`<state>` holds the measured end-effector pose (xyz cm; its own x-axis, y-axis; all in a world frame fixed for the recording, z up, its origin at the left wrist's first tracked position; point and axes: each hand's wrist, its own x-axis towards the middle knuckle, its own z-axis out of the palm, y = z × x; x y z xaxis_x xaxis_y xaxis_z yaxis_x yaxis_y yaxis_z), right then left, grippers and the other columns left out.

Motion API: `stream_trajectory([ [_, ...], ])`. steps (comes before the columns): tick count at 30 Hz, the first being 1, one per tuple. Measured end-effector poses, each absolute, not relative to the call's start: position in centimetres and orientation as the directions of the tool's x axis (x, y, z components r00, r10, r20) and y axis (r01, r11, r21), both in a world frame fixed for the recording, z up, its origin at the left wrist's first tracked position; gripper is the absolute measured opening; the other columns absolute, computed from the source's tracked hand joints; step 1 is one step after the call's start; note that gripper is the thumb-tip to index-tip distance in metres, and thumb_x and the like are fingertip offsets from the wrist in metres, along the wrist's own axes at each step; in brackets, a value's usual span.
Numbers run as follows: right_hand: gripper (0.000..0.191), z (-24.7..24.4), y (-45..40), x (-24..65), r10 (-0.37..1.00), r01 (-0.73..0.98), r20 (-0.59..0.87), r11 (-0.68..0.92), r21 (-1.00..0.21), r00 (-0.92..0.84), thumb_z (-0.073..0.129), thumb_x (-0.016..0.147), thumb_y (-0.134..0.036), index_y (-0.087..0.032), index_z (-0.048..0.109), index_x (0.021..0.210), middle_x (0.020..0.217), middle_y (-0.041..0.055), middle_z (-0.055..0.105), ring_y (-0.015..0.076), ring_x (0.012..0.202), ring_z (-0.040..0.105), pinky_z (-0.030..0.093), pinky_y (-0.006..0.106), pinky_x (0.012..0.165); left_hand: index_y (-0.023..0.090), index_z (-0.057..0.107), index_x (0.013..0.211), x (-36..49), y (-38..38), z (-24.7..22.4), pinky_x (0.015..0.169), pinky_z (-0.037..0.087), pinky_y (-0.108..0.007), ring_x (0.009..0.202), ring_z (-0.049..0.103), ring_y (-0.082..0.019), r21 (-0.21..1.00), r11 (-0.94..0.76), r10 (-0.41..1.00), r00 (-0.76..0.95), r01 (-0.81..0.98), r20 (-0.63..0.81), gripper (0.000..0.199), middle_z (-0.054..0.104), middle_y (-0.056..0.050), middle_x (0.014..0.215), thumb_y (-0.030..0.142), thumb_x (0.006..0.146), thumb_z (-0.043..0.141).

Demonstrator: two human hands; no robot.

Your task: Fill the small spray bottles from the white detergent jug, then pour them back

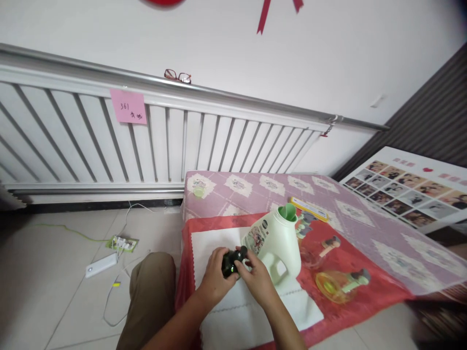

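A small dark bottle (229, 264) is held over the white cloth (233, 318). My left hand (215, 277) wraps round its body. The fingers of my right hand (257, 274) are closed on its black cap (241, 253). Just behind my right hand stands a large pale green jug (286, 243), its spout open and showing green inside. Right of the jug, two clear bottles with grey tops rest on the red cloth; the nearer one (337, 287) holds yellow liquid.
A yellow and white box (309, 209) and a small green cap (199, 191) are on the purple tablecloth (255, 194). Behind the table runs a white radiator (204, 141) with glasses (177, 76) on its pipe. A power strip (124, 243) and white device (102, 265) lie on the floor.
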<state>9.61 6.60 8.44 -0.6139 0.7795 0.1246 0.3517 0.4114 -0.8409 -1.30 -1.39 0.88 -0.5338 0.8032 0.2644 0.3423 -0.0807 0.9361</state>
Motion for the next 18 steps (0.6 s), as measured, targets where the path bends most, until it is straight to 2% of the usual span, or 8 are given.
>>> stream_trajectory([
  [4, 0.037, 8.29, 6.76, 9.83, 0.728, 0.352, 0.131, 0.471, -0.809, -0.673, 0.058, 0.079, -0.03, -0.021, 0.067, 0.114, 0.113, 0.0094, 0.071, 0.0274, 0.105, 0.065, 0.05, 0.043, 0.092, 0.02, 0.045, 0.121, -1.23, -1.37, 0.9, 0.106, 0.039, -0.047, 0.119, 0.051, -0.026, 0.933, -0.088, 0.794, -0.541, 0.349, 0.278, 0.059, 0.054, -0.01, 0.124, 0.011, 0.066, 0.063],
  [10, 0.032, 9.01, 7.21, 9.54, 0.673, 0.34, 0.138, 0.528, -0.778, -0.727, 0.058, 0.075, -0.023, -0.023, 0.07, 0.104, 0.106, 0.0076, 0.073, 0.0271, 0.104, 0.064, 0.049, 0.042, 0.093, 0.021, 0.046, 0.12, -1.18, -1.42, 1.09, 0.106, 0.04, -0.045, 0.118, 0.051, -0.025, 0.932, -0.088, 0.792, -0.543, 0.353, 0.28, 0.058, 0.054, -0.009, 0.122, 0.01, 0.066, 0.064],
  [18, 0.025, 8.44, 6.62, 8.89, 0.778, 0.434, 0.15, 0.487, -0.758, -0.61, 0.064, 0.069, -0.024, -0.022, 0.065, 0.094, 0.095, 0.0074, 0.072, 0.0277, 0.094, 0.065, 0.05, 0.042, 0.088, 0.021, 0.046, 0.121, -1.16, -1.4, 0.76, 0.106, 0.041, -0.045, 0.118, 0.052, -0.026, 0.927, -0.081, 0.787, -0.547, 0.366, 0.285, 0.057, 0.054, -0.01, 0.123, 0.011, 0.067, 0.063],
])
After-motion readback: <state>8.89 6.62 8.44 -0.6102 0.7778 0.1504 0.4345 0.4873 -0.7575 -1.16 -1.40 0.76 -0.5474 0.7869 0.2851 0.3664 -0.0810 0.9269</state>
